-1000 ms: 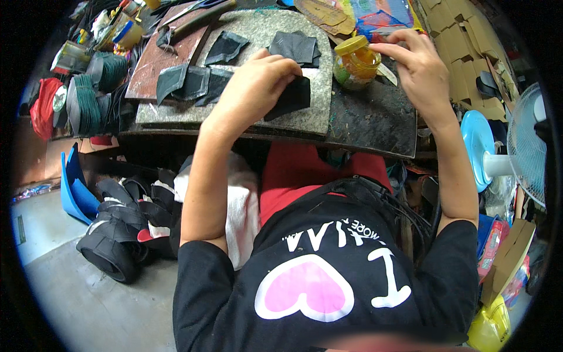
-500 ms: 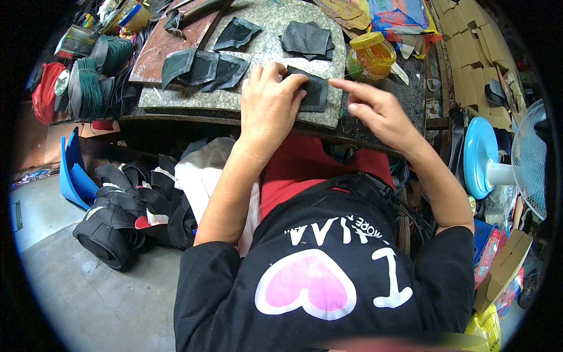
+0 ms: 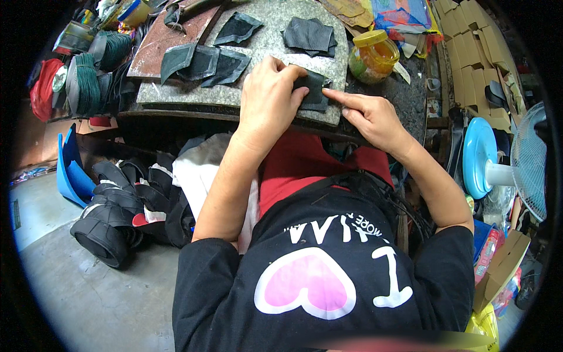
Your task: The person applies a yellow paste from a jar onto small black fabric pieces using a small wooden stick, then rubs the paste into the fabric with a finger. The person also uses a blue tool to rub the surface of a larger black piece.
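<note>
Compared with a second ago, when the right hand was up beside the jar, that hand has come down on the near side of the jar, and its index fingertip now meets the right edge of the black piece. This suggests that the work has passed from the jar to the edge of that piece, which lies to the near left of the jar on the stone slab. The left hand, farther left of the jar, holds the piece at its left part, thumb on top and fingers bent in a narrow grip. The right hand reaches in from the jar's near side, index finger straight, thumb slightly apart below it, and no object visible between them. Directly left of the jar sits a stack of black pieces.
</note>
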{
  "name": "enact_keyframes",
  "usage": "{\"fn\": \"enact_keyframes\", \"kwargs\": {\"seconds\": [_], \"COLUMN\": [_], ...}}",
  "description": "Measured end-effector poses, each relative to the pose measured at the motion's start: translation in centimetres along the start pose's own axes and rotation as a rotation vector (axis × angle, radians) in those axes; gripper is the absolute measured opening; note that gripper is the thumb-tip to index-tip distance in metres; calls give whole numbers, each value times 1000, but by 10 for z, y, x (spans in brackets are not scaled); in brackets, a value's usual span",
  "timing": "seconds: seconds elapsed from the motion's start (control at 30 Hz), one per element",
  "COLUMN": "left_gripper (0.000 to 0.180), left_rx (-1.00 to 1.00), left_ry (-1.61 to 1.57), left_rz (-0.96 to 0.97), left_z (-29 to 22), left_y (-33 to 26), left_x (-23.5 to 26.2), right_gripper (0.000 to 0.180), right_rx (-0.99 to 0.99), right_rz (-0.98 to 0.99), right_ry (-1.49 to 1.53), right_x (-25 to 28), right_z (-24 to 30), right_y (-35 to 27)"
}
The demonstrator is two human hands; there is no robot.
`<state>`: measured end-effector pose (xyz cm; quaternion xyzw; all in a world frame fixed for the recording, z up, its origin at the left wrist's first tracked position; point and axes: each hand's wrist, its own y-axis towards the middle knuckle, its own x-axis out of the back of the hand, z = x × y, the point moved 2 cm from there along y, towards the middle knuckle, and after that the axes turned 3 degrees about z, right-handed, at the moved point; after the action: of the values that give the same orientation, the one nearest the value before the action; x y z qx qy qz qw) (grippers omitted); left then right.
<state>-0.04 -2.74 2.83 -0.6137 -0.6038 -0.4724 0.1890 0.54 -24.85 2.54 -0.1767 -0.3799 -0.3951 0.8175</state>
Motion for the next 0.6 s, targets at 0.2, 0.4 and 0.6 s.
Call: {"fn": "enact_keyframes", "kwargs": {"seconds": [0.2, 0.4, 0.6], "left_gripper": [49, 38, 35], "left_rx": [124, 161, 152], "left_ry": [-40, -80, -152], "left_rz": [48, 159, -2], "left_z": [2, -2, -10], "left_y": [8, 9, 8], "left_x": [2, 5, -1], "right_gripper": [47, 45, 36], "right_rx": [173, 168, -10], "right_rz": [-57, -58, -101], "right_ry": [-276, -307, -289], "right_x": [-5, 0, 21], "right_z": [25, 25, 6], "right_y": [-13, -15, -3]}}
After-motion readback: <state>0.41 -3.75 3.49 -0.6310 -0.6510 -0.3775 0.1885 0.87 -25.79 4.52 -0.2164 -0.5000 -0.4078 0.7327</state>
